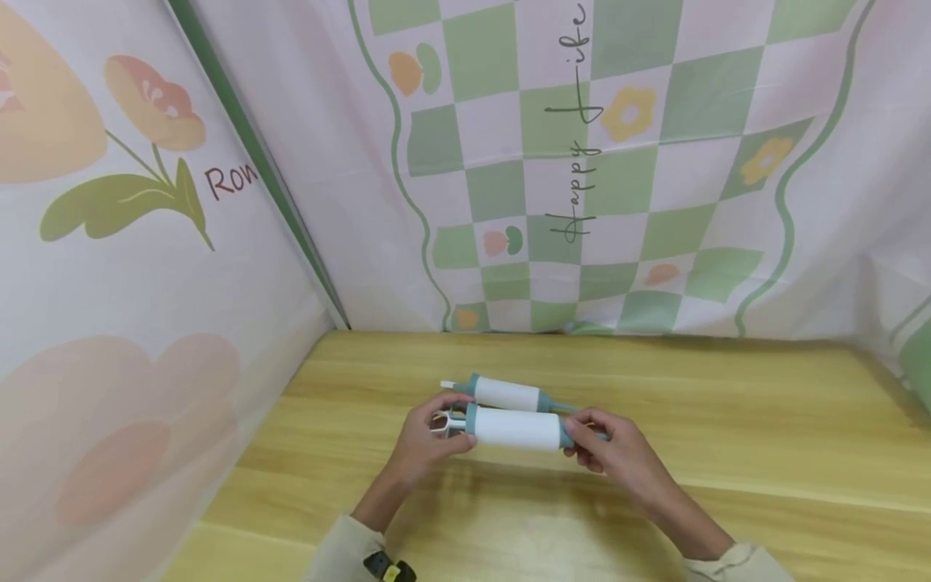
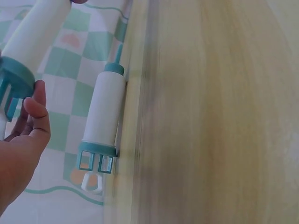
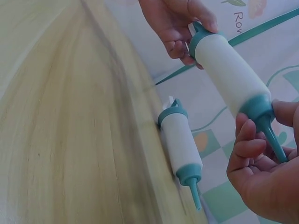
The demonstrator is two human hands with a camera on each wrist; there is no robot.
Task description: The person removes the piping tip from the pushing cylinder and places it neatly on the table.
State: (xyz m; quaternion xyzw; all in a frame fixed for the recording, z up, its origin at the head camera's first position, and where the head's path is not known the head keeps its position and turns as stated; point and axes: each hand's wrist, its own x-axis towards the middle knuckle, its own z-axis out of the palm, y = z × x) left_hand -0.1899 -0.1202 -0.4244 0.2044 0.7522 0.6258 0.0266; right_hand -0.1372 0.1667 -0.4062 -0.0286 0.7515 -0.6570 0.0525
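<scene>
Both hands hold a white plunger syringe (image 1: pixel 518 428) with teal ends, level above the table. My left hand (image 1: pixel 425 440) grips its teal collar at the plunger end, fingers and thumb on opposite sides. At the other end, my right hand (image 3: pixel 268 179) pinches the teal cap around the long thin nozzle (image 3: pixel 272 137). A second syringe (image 2: pixel 103 109) of the same look lies on the table just beyond the held one. Its white handle (image 2: pixel 92 182) points left and its nozzle right. Whether the held syringe contains anything cannot be seen.
The wooden table (image 1: pixel 727 420) extends to both sides of the hands. A printed cloth (image 1: pixel 553 186) with green checks hangs at its back edge, and a flowered cloth panel (image 1: pixel 145 291) borders it on the left.
</scene>
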